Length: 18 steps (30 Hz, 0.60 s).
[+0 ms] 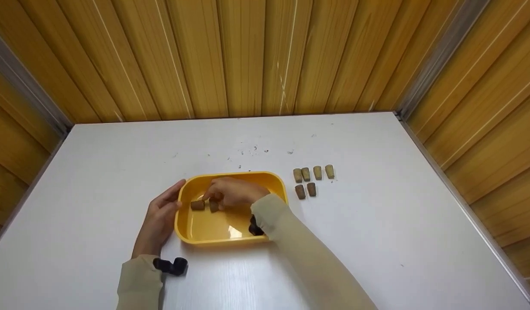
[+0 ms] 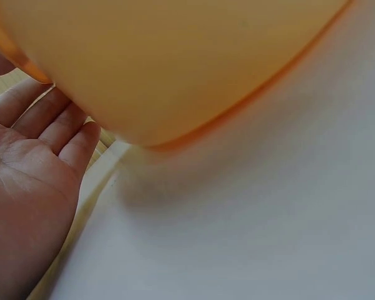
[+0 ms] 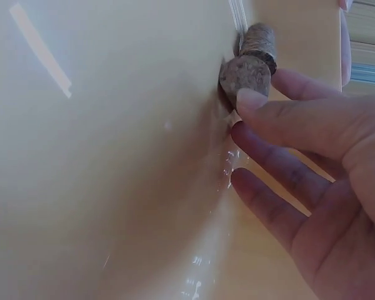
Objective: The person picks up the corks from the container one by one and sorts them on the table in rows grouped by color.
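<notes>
A yellow plastic tray [image 1: 222, 242] stands on the white table. My left hand [image 1: 159, 217] lies against the tray's left side, its fairly straight fingers touching the outer wall [image 2: 175, 75] in the left wrist view. Inside the tray, my right hand [image 1: 237, 191] pinches a brown tapered cork [image 1: 214, 205] between thumb and fingers. Another brown cork [image 1: 198, 205] lies on its side just left of it. The right wrist view shows the held cork [image 3: 247, 78] under the thumb, with the other cork [image 3: 259, 44] right behind it, close to the tray wall.
Right of the tray, several light tan corks [image 1: 317, 172] form a row on the table, with two dark brown corks [image 1: 311, 189] in front. Dark specks [image 1: 255, 148] mark the tabletop behind the tray. Wood-patterned panels [image 1: 243, 60] enclose the back and sides.
</notes>
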Each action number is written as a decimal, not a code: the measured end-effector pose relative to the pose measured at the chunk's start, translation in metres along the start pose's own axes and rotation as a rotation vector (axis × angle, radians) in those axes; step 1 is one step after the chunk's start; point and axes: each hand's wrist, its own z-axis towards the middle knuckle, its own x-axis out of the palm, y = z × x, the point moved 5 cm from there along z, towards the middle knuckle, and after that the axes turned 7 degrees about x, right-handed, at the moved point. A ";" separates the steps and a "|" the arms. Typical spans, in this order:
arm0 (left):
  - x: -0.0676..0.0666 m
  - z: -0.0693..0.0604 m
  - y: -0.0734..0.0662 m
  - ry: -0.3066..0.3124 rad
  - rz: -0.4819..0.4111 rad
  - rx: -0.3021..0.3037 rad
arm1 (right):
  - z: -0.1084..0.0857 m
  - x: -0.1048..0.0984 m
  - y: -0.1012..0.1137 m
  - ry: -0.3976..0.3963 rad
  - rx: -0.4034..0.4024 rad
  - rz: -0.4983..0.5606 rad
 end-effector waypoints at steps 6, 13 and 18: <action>0.002 0.000 -0.002 0.005 0.026 0.019 | -0.001 0.000 -0.003 0.020 -0.012 -0.021; 0.002 0.000 -0.002 0.013 0.022 0.029 | -0.005 0.001 -0.004 0.001 0.025 -0.042; 0.002 0.001 -0.001 0.018 0.027 0.034 | -0.009 0.002 -0.006 -0.007 0.088 -0.030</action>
